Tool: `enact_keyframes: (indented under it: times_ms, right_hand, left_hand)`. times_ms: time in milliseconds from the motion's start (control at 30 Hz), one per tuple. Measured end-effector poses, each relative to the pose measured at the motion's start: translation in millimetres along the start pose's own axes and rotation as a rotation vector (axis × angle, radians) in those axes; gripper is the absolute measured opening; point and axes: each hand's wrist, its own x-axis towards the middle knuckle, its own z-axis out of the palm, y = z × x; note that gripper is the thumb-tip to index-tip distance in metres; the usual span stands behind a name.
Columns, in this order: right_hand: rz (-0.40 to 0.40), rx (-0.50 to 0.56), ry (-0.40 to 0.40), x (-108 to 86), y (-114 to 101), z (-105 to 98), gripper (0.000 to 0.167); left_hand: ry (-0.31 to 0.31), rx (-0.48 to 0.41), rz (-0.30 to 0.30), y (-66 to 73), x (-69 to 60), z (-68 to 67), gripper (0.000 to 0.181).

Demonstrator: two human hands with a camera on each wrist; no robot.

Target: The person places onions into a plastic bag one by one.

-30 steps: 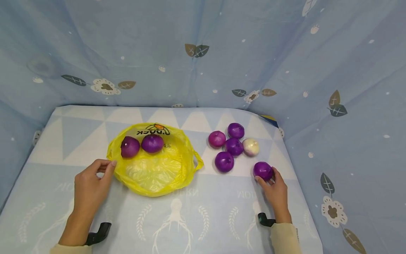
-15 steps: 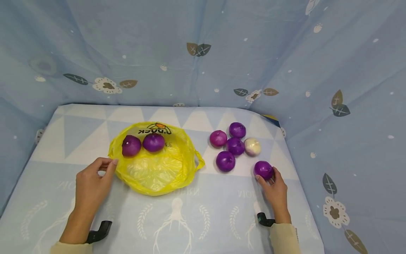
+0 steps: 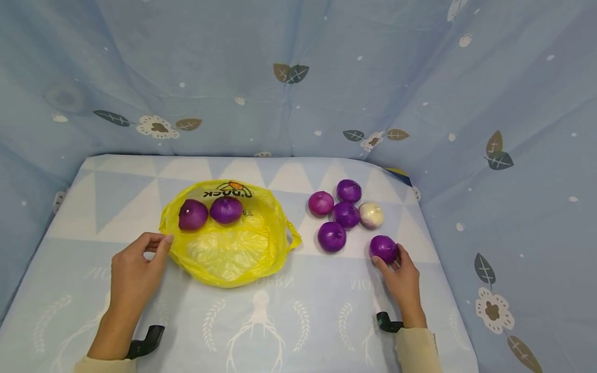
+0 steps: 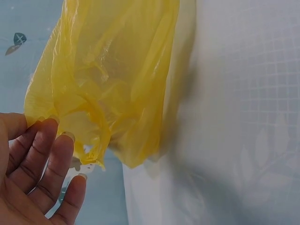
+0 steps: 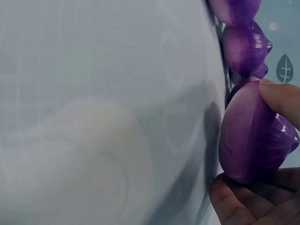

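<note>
A yellow plastic bag [image 3: 228, 259] lies open at the left of the table, with two purple onions [image 3: 226, 210] inside. My left hand [image 3: 137, 269] pinches the bag's left rim between thumb and forefinger; in the left wrist view the fingers hold the thin yellow plastic [image 4: 117, 84]. At the right, my right hand [image 3: 403, 280] grips a purple onion [image 3: 383, 249], thumb on one side and fingers on the other. That same onion [image 5: 253, 136] fills the space between the fingers in the right wrist view.
Between the bag and my right hand sit several purple onions [image 3: 331, 237] and a whitish one [image 3: 371, 215], clustered together. A patterned blue curtain [image 3: 233, 77] surrounds the back and sides of the cloth-covered table [image 3: 186, 331].
The right hand has shifted slightly left with the onion in its fingers. The left hand keeps its pinch on the bag's rim.
</note>
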Motion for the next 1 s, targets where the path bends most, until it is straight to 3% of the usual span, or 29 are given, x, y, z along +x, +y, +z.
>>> enact_keyframes:
  times_ms: [267,667,1000]
  right_hand:
    - [-0.081,0.036,-0.013,-5.0,-24.5,-2.2,0.092]
    - [-0.230,-0.016,-0.055,-20.9,-86.4,-1.6,0.086]
    - [-0.386,0.058,-0.128,-30.1,-131.0,11.8,0.086]
  left_hand:
    - [0.008,0.001,-0.017,-0.4,-1.4,-0.7,0.015]
    - [0.004,-0.011,-0.017,2.1,-0.8,-0.9,0.015]
    - [0.009,-0.018,-0.024,1.5,-1.1,-0.8,0.014]
